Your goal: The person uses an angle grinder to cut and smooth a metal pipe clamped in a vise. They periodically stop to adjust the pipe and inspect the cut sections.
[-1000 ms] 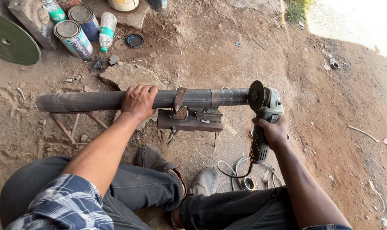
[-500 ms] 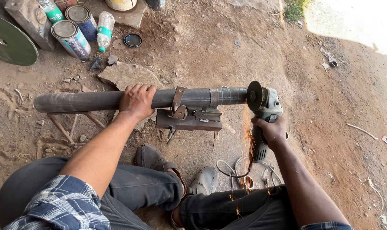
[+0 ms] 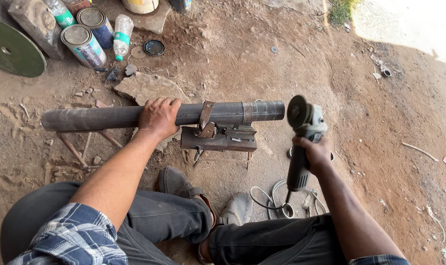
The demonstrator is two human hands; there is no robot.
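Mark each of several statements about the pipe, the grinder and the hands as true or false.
1. The left hand rests on the steel pipe. True.
2. The right hand holds the angle grinder by its body. True.
3. The grinder's disc is pressed against the pipe's end. False: a gap shows between disc and pipe end.
4. The pipe lies flat on the dirt. False: it sits raised on a metal clamp stand.
5. Two tin cans lie at the upper left. True.
6. The person is barefoot. False: they wear grey shoes.

Dull, rusty metal pipe (image 3: 110, 118); grinder (image 3: 304, 132) body perhaps grey plastic; rough dirt ground (image 3: 223, 54).
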